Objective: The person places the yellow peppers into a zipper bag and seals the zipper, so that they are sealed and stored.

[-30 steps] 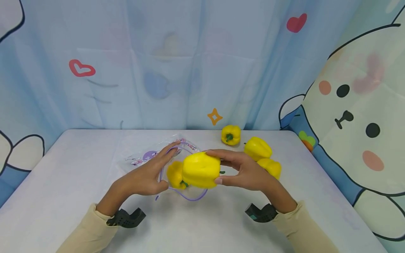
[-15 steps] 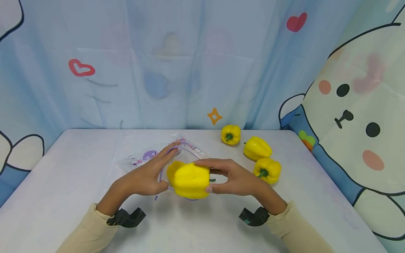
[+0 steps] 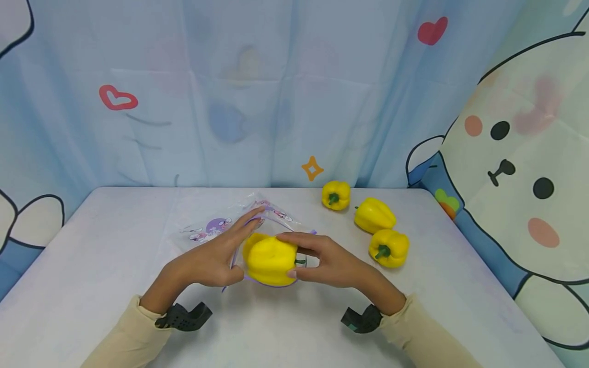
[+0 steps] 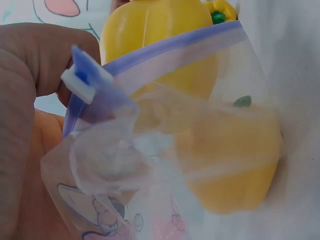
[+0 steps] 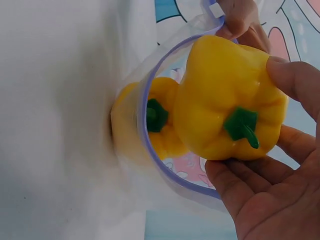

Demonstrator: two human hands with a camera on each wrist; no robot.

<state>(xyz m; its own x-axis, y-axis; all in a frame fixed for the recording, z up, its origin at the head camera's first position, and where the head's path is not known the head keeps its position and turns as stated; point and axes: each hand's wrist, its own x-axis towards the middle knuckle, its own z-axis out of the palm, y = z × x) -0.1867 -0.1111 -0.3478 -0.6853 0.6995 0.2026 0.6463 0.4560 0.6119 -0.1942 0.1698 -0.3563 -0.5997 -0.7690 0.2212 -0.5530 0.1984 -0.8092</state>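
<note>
My right hand [image 3: 331,260] grips a yellow bell pepper [image 3: 271,260] by its stem end, fingers above and thumb below in the head view. The pepper is at the mouth of a clear zip bag [image 3: 216,225] with a purple rim and cartoon print, its blossom end toward the opening. My left hand [image 3: 209,260] holds the bag's rim, fingers and thumb spread wide along it, beside the white slider [image 4: 80,85]. Inside the bag lies another yellow bell pepper [image 5: 162,130], green stem toward the opening; the held pepper mostly covers it in the head view.
Three more yellow bell peppers stand on the white table to the right: one at the back [image 3: 336,196], one in the middle [image 3: 375,214] and one nearer [image 3: 389,248]. A blue cartoon curtain [image 3: 239,102] hangs behind the table.
My right hand has moved the held pepper left and slightly down to the bag's mouth, uncovering the nearest pepper on the right. The left hand has stayed almost still on the rim.
</note>
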